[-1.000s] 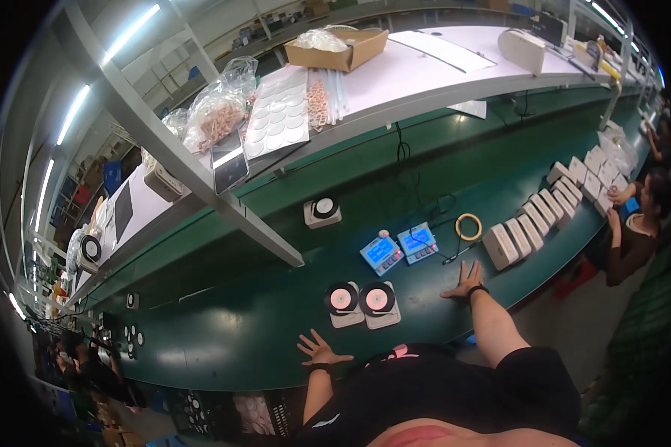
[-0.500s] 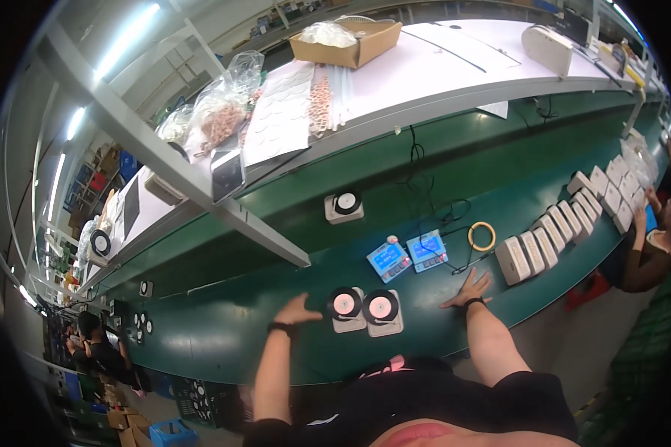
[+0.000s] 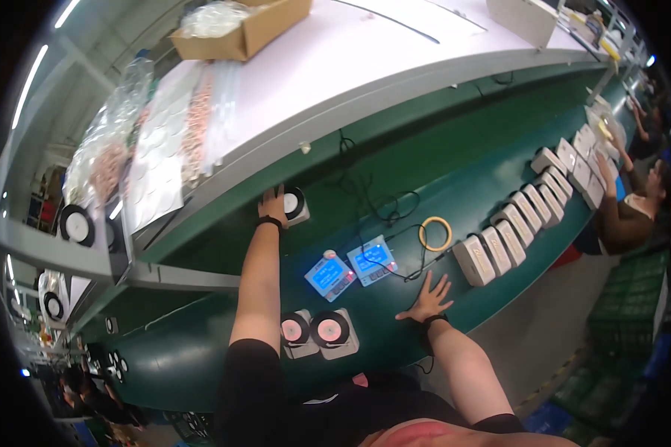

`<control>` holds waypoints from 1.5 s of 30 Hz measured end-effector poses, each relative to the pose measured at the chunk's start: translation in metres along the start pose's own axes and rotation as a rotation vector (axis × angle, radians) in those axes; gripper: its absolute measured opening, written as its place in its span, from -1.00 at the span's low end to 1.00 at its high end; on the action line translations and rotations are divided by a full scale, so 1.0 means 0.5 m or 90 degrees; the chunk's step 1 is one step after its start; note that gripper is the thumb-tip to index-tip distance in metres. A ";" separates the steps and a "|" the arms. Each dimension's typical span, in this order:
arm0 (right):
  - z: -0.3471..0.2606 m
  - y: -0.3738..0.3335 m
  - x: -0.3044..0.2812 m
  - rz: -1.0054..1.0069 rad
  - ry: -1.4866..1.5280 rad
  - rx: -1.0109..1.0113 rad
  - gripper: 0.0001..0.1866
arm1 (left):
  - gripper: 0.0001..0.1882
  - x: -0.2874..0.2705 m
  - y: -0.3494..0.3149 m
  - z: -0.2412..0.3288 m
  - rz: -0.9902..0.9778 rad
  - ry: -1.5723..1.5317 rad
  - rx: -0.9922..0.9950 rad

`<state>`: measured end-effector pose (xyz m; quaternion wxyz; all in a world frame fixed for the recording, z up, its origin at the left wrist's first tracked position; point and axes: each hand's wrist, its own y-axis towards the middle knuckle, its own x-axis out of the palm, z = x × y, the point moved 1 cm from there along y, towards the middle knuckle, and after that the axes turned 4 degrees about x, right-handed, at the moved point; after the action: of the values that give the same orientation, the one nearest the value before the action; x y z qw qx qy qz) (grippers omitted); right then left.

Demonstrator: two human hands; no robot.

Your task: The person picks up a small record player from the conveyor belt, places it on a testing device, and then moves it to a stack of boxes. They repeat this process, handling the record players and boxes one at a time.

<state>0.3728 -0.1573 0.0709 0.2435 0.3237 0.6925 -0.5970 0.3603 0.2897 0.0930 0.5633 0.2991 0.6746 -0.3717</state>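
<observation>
My left hand (image 3: 273, 206) is stretched far forward to a small record-player-shaped device (image 3: 296, 214) with a black disc and white centre. Its fingers look extended along the device's left side; a firm grip is not visible. My right hand (image 3: 429, 299) is open over the green table, fingers spread, with nothing in it. Two more record-player-shaped devices with pink-centred discs, a left one (image 3: 294, 330) partly behind my left forearm and a right one (image 3: 331, 332), lie side by side near me. Beyond them are a left blue-screened meter (image 3: 329, 276) and a right blue-screened meter (image 3: 372, 261).
A yellow ring (image 3: 435, 234) and black cables (image 3: 384, 212) lie near the meters. To the right stands a row of several cream devices (image 3: 479, 261), with a co-worker (image 3: 634, 197) beyond. A grey frame bar (image 3: 179, 276) and raised white shelf (image 3: 335, 71) border my left arm.
My left hand has gone forward from beside the pink-centred devices to the white-centred one. My right hand stays spread over the table. The whole view has shifted.
</observation>
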 end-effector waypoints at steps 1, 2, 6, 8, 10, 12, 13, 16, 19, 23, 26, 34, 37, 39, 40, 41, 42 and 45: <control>-0.002 0.000 0.000 -0.003 -0.003 0.010 0.62 | 0.18 0.015 0.014 -0.007 -0.002 -0.005 0.010; -0.006 0.002 0.000 -0.001 -0.009 0.007 0.62 | 0.20 0.018 0.023 0.004 -0.006 -0.009 0.024; 0.004 0.009 0.003 0.003 -0.021 0.002 0.63 | 0.16 -0.008 0.000 0.020 0.016 -0.067 0.039; 0.008 0.011 0.007 0.012 -0.006 -0.004 0.63 | 0.15 -0.050 -0.068 0.026 0.060 -0.076 0.061; 0.009 0.010 0.010 0.012 -0.011 -0.012 0.63 | 0.13 -0.073 -0.163 0.020 0.159 -0.087 0.108; 0.006 0.008 0.007 0.029 -0.001 -0.014 0.61 | 0.11 -0.062 -0.274 -0.015 0.133 -0.133 0.044; 0.003 0.007 0.005 0.023 -0.012 -0.031 0.61 | 0.10 -0.054 -0.334 -0.031 0.114 -0.182 -0.001; -0.005 0.001 0.001 0.005 -0.053 -0.001 0.61 | 0.09 -0.021 -0.505 -0.075 0.093 -0.231 -0.131; -0.005 -0.007 -0.001 0.024 -0.051 0.005 0.60 | 0.11 0.044 -0.653 -0.094 0.088 -0.237 -0.276; -0.001 0.009 0.019 0.045 -0.050 0.007 0.60 | 0.04 0.148 -0.761 -0.084 0.126 -0.308 -0.456; 0.003 0.014 0.036 0.059 -0.062 -0.024 0.59 | -0.23 0.245 -0.847 -0.098 0.376 -0.771 -0.442; 0.042 0.039 0.046 0.129 -0.116 -0.068 0.57 | -0.71 0.334 -0.896 -0.026 0.571 -0.741 -0.523; 0.028 0.040 0.053 0.132 -0.125 -0.038 0.58 | -0.72 0.329 -0.903 -0.046 0.535 -0.811 -0.522; 0.024 0.047 0.058 0.126 -0.122 -0.040 0.57 | -0.73 0.330 -0.904 -0.047 0.531 -0.805 -0.542; 0.023 0.047 0.059 0.122 -0.117 -0.037 0.56 | -0.74 0.329 -0.902 -0.049 0.517 -0.797 -0.551; 0.023 0.048 0.058 0.126 -0.120 -0.035 0.56 | -0.75 0.327 -0.898 -0.052 0.502 -0.788 -0.560; 0.019 0.046 0.058 0.126 -0.113 -0.037 0.56 | -0.75 0.335 -0.897 -0.059 0.503 -0.790 -0.564; 0.012 0.039 0.056 0.128 -0.100 -0.039 0.56 | -0.79 0.351 -0.886 -0.082 0.456 -0.807 -0.556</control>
<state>0.3682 -0.1573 0.0368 0.3655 0.3363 0.6533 -0.5715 -0.0589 0.0799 -0.0028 0.9834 -0.0147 0.1789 0.0258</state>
